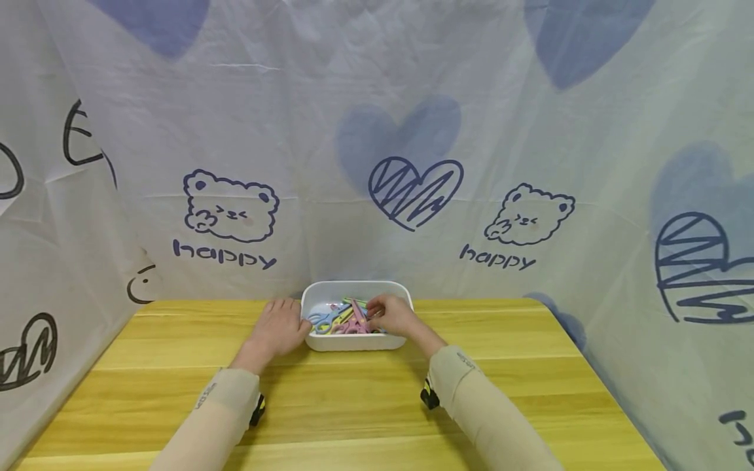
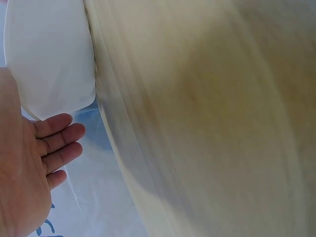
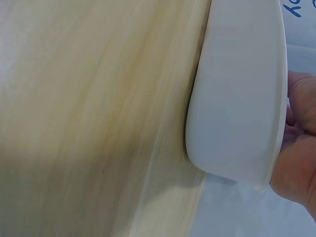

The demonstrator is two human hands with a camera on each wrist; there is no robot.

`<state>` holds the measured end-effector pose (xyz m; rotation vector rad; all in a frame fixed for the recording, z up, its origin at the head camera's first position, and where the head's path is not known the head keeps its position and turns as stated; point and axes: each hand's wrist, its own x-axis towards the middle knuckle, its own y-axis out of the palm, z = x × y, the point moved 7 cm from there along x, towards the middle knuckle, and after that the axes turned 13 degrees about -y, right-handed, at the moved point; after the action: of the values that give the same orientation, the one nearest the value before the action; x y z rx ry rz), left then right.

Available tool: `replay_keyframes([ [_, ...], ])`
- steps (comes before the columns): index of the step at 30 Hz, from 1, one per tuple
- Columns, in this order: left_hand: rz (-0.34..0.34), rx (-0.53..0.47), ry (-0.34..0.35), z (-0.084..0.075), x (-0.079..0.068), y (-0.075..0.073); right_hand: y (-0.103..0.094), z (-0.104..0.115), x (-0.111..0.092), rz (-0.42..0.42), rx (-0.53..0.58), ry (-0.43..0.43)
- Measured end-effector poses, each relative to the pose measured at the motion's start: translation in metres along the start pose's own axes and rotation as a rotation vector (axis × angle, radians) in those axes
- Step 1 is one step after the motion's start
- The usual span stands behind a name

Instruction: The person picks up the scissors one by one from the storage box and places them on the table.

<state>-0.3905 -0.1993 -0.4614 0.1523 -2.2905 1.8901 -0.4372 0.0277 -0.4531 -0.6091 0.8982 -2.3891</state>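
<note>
This looks like a makeshift booth [image 1: 41, 248], its sheeting [image 1: 324, 216] hung behind and on both sides of a wood-grain surface [image 1: 347, 405] and printed with cartoon bears [image 1: 231, 208], hearts [image 1: 415, 191] and the word "happy" [image 1: 224, 254], though whether it stands in a home or workplace cannot be told.

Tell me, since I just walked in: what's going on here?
A person has their right hand inside a white bin, among colourful scissors; whether it grips any is hard to tell. Their left hand is at the bin's left end, fingers outside. The bin stands at the table's far edge.
</note>
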Motion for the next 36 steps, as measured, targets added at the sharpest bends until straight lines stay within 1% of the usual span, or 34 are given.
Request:
replay_keyframes([
  [4, 0.007, 0.003, -0.004, 0.001, 0.001, 0.003, 0.002, -0.003, 0.0, 0.028, -0.002, 0.007],
  [7, 0.013, 0.002, -0.011, 0.002, 0.002, 0.005, 0.003, -0.005, 0.001, 0.037, 0.031, 0.005],
  [11, 0.007, 0.005, -0.011, 0.002, 0.002, 0.005, 0.005, -0.004, 0.002, 0.068, 0.053, -0.027],
  [12, 0.007, 0.006, -0.011, 0.001, 0.003, 0.006, 0.007, -0.011, 0.004, 0.073, 0.048, -0.066],
  [13, 0.006, 0.006, -0.011, 0.001, 0.003, 0.005, 0.007, -0.011, 0.004, 0.082, 0.05, -0.071],
  [18, 0.013, 0.007, -0.014, 0.001, 0.002, 0.005, 0.009, -0.011, 0.005, 0.094, 0.056, -0.044],
  [19, 0.013, 0.006, -0.014, 0.001, 0.002, 0.005, 0.007, -0.004, 0.002, 0.096, 0.05, -0.014],
  [20, 0.013, 0.006, -0.014, 0.001, 0.002, 0.004, 0.008, -0.004, 0.002, 0.094, 0.038, -0.013],
  [25, 0.013, 0.004, -0.019, 0.001, 0.001, 0.004, 0.008, -0.003, 0.004, 0.079, -0.055, -0.039],
  [28, 0.018, 0.007, -0.022, 0.002, 0.001, 0.004, 0.008, -0.002, 0.004, 0.08, -0.088, -0.041],
  [36, 0.021, 0.002, -0.028, 0.001, -0.001, 0.003, 0.008, -0.003, 0.005, 0.087, -0.091, 0.008],
])
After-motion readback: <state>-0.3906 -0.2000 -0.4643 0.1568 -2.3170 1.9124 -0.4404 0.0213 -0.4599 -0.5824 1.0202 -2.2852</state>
